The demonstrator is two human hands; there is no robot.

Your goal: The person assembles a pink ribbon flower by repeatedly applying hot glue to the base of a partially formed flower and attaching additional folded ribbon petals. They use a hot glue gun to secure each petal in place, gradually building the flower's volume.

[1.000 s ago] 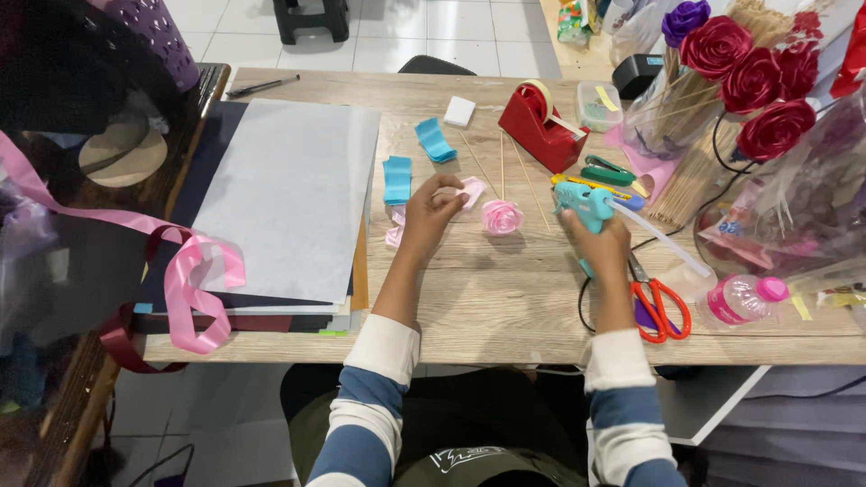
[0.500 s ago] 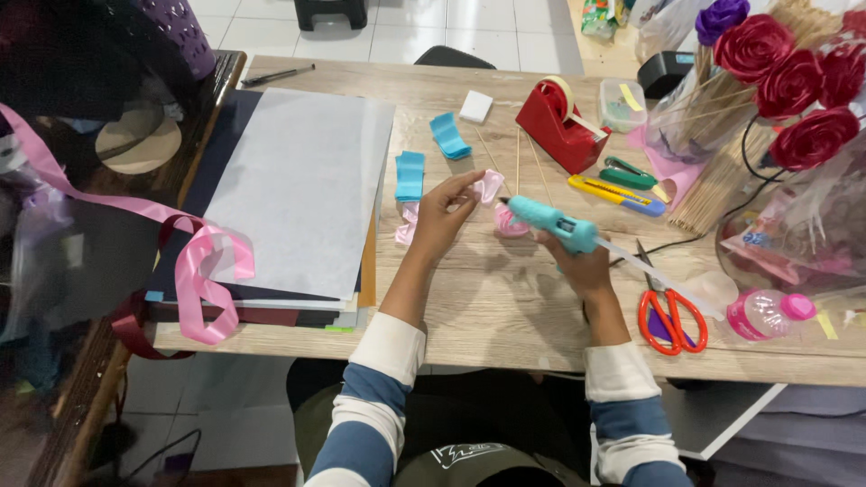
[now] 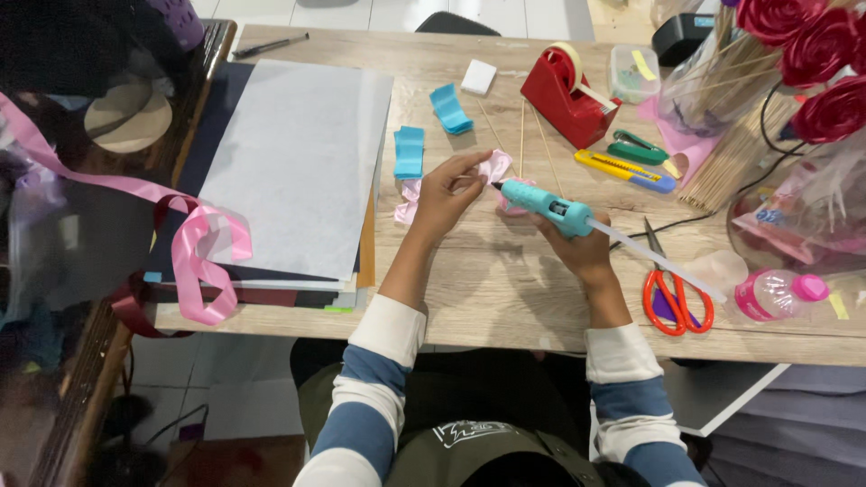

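Nozzle to ribbon: the small pale pink satin ribbon piece [image 3: 494, 166] sits pinched in the left hand [image 3: 448, 192], held just above the light wooden counter [image 3: 505, 280] right at the tip of the turquoise plastic glue gun [image 3: 546, 206], and that closeness is the worry. The fingertips [image 3: 475, 161] are right beside the nozzle, so a drip or a slip of the tip could, I'd judge, land glue on skin instead of satin. The ribbon piece itself looks folded, glossy, thin and floppy, the sort of thing that could shift in a light pinch and take the glue off-line. The right hand [image 3: 582, 251] has its grip clenched round the glue gun's handle, a clear stick jutting from the back; its dark cord trails away behind the glue gun and could tug the aim if it snags. Just beyond the glue gun lie thin wooden skewers [image 3: 521, 135], left of it two folded blue ribbon strips [image 3: 409, 151], behind it orange-handled scissors [image 3: 677, 298], and farther beyond it a red tape dispenser [image 3: 568, 95].
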